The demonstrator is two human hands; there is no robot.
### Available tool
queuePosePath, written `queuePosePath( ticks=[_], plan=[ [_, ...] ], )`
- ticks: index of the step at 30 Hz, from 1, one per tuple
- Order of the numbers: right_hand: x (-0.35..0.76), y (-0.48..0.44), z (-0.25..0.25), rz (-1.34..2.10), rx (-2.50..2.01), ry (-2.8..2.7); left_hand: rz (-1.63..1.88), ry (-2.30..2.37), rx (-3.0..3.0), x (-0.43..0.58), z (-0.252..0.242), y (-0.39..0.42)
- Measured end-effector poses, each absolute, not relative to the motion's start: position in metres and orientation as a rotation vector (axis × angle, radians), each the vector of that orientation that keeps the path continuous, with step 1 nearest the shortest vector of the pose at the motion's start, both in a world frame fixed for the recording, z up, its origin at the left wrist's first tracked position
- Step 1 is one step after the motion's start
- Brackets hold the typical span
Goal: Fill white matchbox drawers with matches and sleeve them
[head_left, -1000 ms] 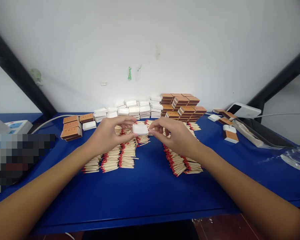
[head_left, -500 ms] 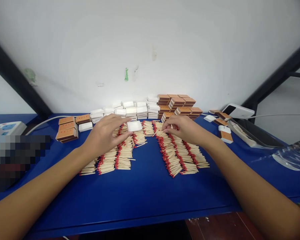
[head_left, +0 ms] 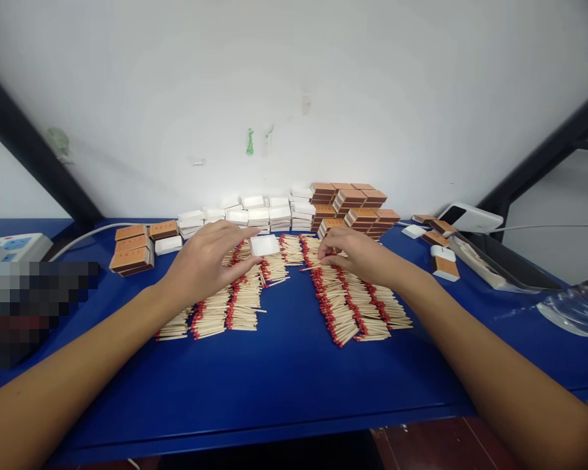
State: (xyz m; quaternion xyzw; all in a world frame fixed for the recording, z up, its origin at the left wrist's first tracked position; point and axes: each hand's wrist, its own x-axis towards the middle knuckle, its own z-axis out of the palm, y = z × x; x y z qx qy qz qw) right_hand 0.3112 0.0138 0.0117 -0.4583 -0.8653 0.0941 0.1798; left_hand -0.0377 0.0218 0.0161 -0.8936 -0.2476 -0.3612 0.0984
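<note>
Between the thumb and forefinger of my left hand (head_left: 210, 258) is a small white matchbox tray (head_left: 265, 246), held open side up over the matches. My right hand (head_left: 350, 251) has its fingertips pinched on a match (head_left: 309, 267), whose red head points left. Below the right hand lie rows of red-headed matches (head_left: 340, 307), heads to the left. More match rows (head_left: 245, 307) spread under and beside my left hand, partly hidden by it.
White matchbox trays (head_left: 257, 215) are stacked along the wall, beside piled brown matchboxes (head_left: 353, 199). More matchboxes (head_left: 132, 251) stand at left. A white device (head_left: 470, 217), a black tray-like case (head_left: 507, 261) and clear plastic (head_left: 573, 307) lie right. A power strip (head_left: 24, 248) sits far left.
The match in my right fingers has turned from slanting to nearly level and stands out more clearly. My left hand and the tray have stayed about where they were.
</note>
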Motion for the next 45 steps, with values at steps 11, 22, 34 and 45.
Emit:
queuePosePath(
  ticks=[11, 22, 34, 45],
  plan=[
    [0.31, 0.008, 0.018, 0.261, -1.331, -2.448, -1.04, -0.739, -2.654, -0.034, 0.015, 0.018],
    [0.277, -0.016, 0.028, 0.296, -1.192, -2.31, -1.146, -0.778, -2.754, -0.016, 0.006, -0.002],
    [0.251, -0.042, 0.025, 0.296, -0.988, -2.393, -1.152, -0.663, -2.757, -0.008, 0.002, -0.016],
    [0.252, -0.048, 0.032, 0.141, -0.995, -2.446, -1.109, -0.635, -2.739, -0.008, 0.004, -0.016]
  ],
)
